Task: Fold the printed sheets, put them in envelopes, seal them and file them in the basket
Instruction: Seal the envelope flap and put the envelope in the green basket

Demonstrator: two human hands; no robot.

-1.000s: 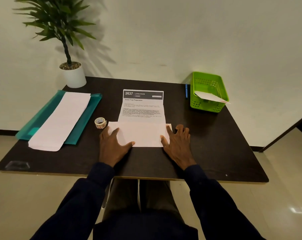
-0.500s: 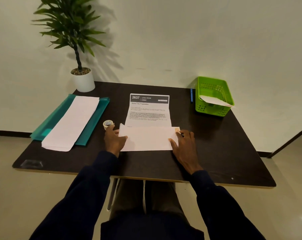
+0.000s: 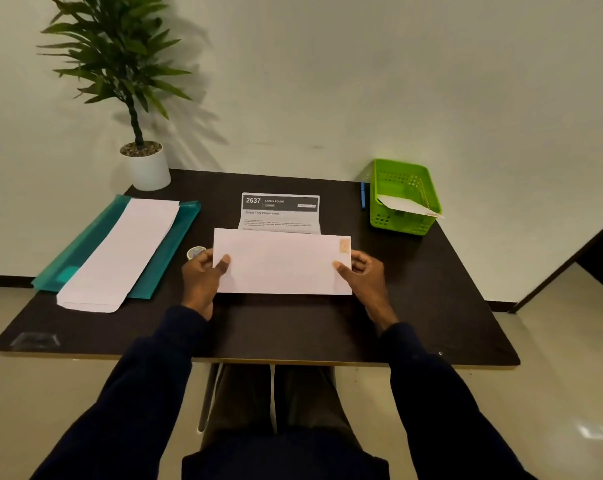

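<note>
White envelope, stamp at its upper right corner, held at the bench centre; each short end is pinched, thumb on the front face, by the left hand and right hand. The printed sheet is partly covered behind it. Tape roll, envelope stack on a teal folder at left; green basket containing one envelope at far right
</note>
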